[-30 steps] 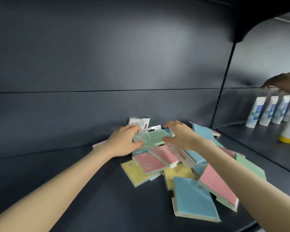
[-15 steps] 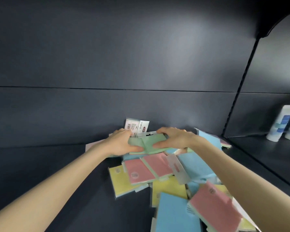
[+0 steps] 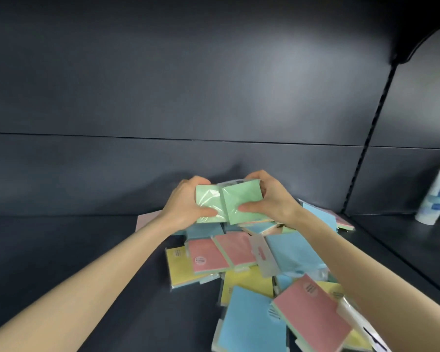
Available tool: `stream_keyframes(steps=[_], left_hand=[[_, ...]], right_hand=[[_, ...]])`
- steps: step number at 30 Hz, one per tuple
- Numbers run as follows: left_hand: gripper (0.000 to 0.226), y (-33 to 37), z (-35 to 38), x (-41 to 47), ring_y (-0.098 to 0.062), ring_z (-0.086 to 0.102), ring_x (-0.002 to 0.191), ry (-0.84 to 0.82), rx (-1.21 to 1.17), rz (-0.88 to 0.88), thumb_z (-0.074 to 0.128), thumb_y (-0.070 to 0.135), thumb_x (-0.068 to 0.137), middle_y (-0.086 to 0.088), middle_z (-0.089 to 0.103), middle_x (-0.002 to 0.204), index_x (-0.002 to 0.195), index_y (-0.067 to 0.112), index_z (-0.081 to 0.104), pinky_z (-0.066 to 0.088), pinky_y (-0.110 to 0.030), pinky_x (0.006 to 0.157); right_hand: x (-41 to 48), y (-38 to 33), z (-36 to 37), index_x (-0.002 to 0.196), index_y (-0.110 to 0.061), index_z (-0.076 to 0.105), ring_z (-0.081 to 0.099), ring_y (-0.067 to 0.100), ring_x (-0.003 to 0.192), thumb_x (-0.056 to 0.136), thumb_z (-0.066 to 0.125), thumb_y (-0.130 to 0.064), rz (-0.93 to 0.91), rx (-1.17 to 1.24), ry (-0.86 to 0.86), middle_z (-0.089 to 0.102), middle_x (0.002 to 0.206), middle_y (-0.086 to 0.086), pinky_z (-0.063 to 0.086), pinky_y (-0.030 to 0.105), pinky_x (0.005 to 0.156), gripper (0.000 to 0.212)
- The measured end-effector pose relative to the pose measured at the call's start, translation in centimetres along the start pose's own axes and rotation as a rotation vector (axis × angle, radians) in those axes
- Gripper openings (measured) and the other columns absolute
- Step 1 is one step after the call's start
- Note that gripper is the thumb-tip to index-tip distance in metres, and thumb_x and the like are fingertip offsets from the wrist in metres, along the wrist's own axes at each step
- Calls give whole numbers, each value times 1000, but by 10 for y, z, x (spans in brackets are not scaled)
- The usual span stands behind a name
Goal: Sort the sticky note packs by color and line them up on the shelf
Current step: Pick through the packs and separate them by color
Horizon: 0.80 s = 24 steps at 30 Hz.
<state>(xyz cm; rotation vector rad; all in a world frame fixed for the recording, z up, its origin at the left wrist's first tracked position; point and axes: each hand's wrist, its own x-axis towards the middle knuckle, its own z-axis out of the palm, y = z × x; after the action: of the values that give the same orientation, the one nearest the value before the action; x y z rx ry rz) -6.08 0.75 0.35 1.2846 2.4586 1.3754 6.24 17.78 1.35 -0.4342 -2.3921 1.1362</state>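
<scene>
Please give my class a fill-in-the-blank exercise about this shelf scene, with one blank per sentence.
The held pack, gripped by the left hand and the right hand, is ____ in colour.
The yellow pack furthest left lies partly under a ____ one.
The white bottles stand to the person's ____.
Missing words: green, pink, right.

One head-worn wide-angle view, facing forward and slightly down into a dark shelf bay, close in. Forearms enter from the bottom corners; left hand and right hand hold a green sticky note pack just below frame centre. Back panel fills the upper half. The heap of sticky note packs runs off the bottom edge. The upright and white bottles sit at far right, cropped.
</scene>
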Motion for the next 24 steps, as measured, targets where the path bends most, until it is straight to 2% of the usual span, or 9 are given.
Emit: stream_keyframes(steps=[2,4,7,11,14,16,18,21,24], left_hand=[[62,4,-5,-5,-14,60,95,31,-172,-13,80,6,69,5,61,103,122,22,52,49,-26,79],[61,9,-10,-14,-9,61,92,55,-278,-7,76,4,74,8,62,102,124,26,50,51,-25,80],[49,13,-19,-29,-15,61,95,58,-428,-8,66,4,84,1,64,108,123,29,51,52,-28,83],[34,15,-34,-55,-18,61,107,69,-522,-54,67,30,86,1,64,114,117,36,56,51,-42,94],[40,14,-50,-74,-15,63,103,140,-497,-72,71,30,82,3,64,110,118,31,54,54,-37,87],[44,10,-63,-88,-11,64,96,176,-482,-87,73,25,81,3,64,108,119,29,51,56,-26,73],[49,2,-79,-100,-10,64,92,184,-482,-108,73,20,81,2,65,107,122,28,48,55,-21,64],[50,-17,-110,-118,-15,65,99,186,-521,-163,69,16,85,2,66,111,128,23,43,55,-32,75],[33,-38,-145,-139,-16,66,97,164,-519,-199,58,17,93,-3,67,112,124,15,46,54,-40,86]], right_hand=[[-5,-7,-4,111,-21,51,64,27,94,63,84,-5,-29,97,19,66,104,14,55,41,83,60],[-11,-15,-6,115,-19,50,64,20,88,67,82,-1,-51,171,19,66,104,11,56,30,78,61],[-18,-28,-1,113,-22,49,62,13,85,68,81,0,-102,227,5,64,100,4,55,22,75,59],[-28,-49,21,109,-22,49,60,10,82,68,82,-2,-154,248,-44,61,95,-3,53,20,73,56],[-38,-66,45,105,-26,49,62,13,84,69,82,-8,-185,262,-98,62,99,0,53,24,72,52],[-44,-78,62,111,-24,49,62,16,89,70,82,-9,-189,268,-132,62,105,3,54,27,77,54],[-50,-93,79,121,-19,47,61,15,93,72,80,-9,-189,256,-166,61,111,5,54,27,81,60],[-57,-118,103,132,-18,41,64,14,84,80,72,-3,-134,337,-246,62,109,8,55,22,67,63],[-63,-142,133,134,-23,38,64,21,77,84,65,0,-56,390,-301,63,99,10,58,34,72,62]])
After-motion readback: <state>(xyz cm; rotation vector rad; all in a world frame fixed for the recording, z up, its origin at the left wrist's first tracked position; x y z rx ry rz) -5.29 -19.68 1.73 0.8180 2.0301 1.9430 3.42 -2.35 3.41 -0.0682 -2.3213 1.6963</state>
